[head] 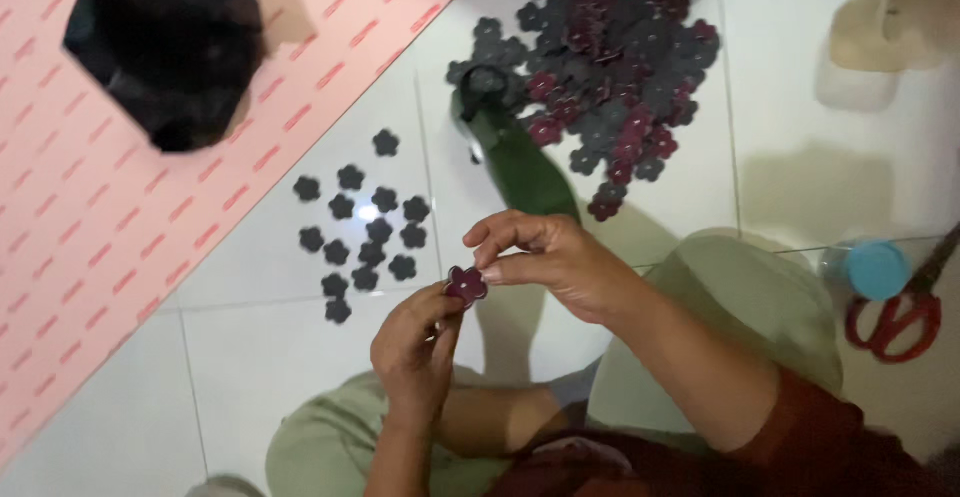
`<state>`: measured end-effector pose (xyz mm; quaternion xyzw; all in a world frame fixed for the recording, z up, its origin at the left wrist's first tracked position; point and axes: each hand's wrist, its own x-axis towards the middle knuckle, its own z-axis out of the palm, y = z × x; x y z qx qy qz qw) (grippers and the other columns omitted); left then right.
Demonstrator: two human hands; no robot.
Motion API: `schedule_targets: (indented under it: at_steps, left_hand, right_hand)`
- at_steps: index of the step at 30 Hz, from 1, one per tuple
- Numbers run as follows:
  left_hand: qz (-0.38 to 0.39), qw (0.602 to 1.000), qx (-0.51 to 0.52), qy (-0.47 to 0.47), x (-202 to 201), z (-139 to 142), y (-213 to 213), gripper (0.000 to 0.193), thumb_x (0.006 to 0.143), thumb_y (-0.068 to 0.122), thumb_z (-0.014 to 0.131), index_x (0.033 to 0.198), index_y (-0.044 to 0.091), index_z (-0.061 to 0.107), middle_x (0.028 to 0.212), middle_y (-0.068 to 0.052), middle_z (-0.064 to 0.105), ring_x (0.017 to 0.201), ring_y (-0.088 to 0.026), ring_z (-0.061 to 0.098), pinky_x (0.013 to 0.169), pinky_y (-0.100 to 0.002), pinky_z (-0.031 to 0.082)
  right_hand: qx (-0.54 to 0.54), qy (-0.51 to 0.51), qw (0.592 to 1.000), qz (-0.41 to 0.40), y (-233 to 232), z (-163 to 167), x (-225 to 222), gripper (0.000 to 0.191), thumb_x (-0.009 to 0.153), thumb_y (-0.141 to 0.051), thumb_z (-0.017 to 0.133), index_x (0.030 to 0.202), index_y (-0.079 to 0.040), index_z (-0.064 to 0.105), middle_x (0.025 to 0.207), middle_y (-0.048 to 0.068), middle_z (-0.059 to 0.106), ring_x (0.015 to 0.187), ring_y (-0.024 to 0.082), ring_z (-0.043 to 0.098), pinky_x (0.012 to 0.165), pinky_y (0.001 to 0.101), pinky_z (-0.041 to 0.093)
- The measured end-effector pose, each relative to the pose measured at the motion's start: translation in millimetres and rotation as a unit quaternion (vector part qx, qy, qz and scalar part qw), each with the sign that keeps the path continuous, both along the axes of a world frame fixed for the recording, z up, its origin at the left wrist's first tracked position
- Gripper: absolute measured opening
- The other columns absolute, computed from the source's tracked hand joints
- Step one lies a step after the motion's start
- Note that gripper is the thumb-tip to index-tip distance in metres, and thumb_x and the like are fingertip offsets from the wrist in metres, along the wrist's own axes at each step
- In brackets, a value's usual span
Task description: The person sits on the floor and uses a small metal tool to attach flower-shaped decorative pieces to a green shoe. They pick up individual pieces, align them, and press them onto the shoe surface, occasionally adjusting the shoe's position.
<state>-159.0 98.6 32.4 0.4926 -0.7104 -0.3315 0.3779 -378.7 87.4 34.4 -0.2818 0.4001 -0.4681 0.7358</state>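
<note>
Head view: both hands meet over white floor tiles (300,357), pinching one small maroon flower-shaped piece (466,284) between them. Left hand (415,347) grips it from below with thumb and fingertips; right hand (550,262) nips its upper right edge with curled fingers. Piece sits in the air, mid-frame, above the person's knees.

Hard to read: a green object (520,162) lies half under the big heap of dark and maroon flower pieces (620,67), its far end buried, its near end hidden behind the right hand. Black rounded thing (165,42) on the pink printed sheet (80,257) is blurred, kind unclear. Pale object (900,17) top right is cut by the frame edge. Red-handled scissors (895,322) and blue lid (877,269) are partly cut at right.

Room: small cluster of dark flower pieces (365,232) lies just left of the hands; bare tile between that cluster and the heap, and more lower left beside the sheet's edge.
</note>
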Motion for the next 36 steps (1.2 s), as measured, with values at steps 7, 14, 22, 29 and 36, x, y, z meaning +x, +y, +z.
schedule_targets:
  at_steps: [7, 14, 22, 29, 36]
  left_hand:
    - [-0.022, 0.985, -0.145, -0.088, 15.5, 25.0, 9.0, 0.03, 0.072, -0.005, 0.083, 0.094, 0.011, 0.073, 0.105, -0.003, 0.077, 0.072, -0.019, 0.063, 0.063, -0.031, 0.051]
    - [-0.034, 0.979, -0.182, -0.086, 17.5, 27.2, 7.8, 0.032, 0.07, -0.004, 0.082, 0.095, 0.014, 0.075, 0.105, -0.001, 0.077, 0.072, -0.015, 0.065, 0.064, -0.028, 0.051]
    - [-0.043, 0.976, -0.192, -0.094, 11.6, 23.8, 6.5, 0.031, 0.07, 0.002, 0.085, 0.096, 0.015, 0.076, 0.103, 0.0, 0.076, 0.072, -0.014, 0.065, 0.062, -0.029, 0.049]
    - [-0.054, 0.969, -0.216, -0.106, 8.7, 26.2, 3.0, 0.025, 0.075, 0.007, 0.086, 0.096, 0.015, 0.076, 0.105, 0.001, 0.076, 0.074, -0.012, 0.066, 0.062, -0.028, 0.048]
    - [-0.091, 0.953, -0.246, -0.152, 13.2, 31.1, 0.0, 0.023, 0.076, 0.006, 0.081, 0.098, 0.013, 0.078, 0.11, 0.0, 0.077, 0.072, -0.011, 0.063, 0.062, -0.027, 0.047]
  right_hand:
    - [0.01, -0.022, 0.996, 0.086, 5.0, 5.9, 14.9, 0.01, 0.085, 0.004, 0.072, 0.094, 0.001, 0.076, 0.121, 0.013, 0.071, 0.105, 0.018, 0.068, 0.091, 0.032, 0.055]
    - [0.043, -0.028, 0.994, 0.097, 4.8, -5.5, 16.7, 0.01, 0.085, 0.008, 0.071, 0.094, 0.004, 0.075, 0.108, 0.012, 0.072, 0.097, 0.017, 0.069, 0.088, 0.0306, 0.056]
    - [0.04, -0.026, 0.995, 0.09, 3.2, -9.8, 15.0, 0.011, 0.084, 0.011, 0.071, 0.09, 0.003, 0.073, 0.102, 0.011, 0.071, 0.093, 0.018, 0.07, 0.088, 0.0323, 0.058]
    - [0.043, -0.005, 0.995, 0.09, 3.2, -9.8, 12.2, 0.012, 0.083, 0.012, 0.07, 0.088, 0.002, 0.073, 0.099, 0.01, 0.072, 0.091, 0.017, 0.07, 0.086, 0.0313, 0.058]
    - [0.031, 0.037, 0.997, 0.059, 4.5, -10.5, 16.8, 0.022, 0.083, 0.012, 0.073, 0.098, -0.003, 0.067, 0.093, 0.004, 0.069, 0.087, 0.011, 0.067, 0.083, 0.0282, 0.057]
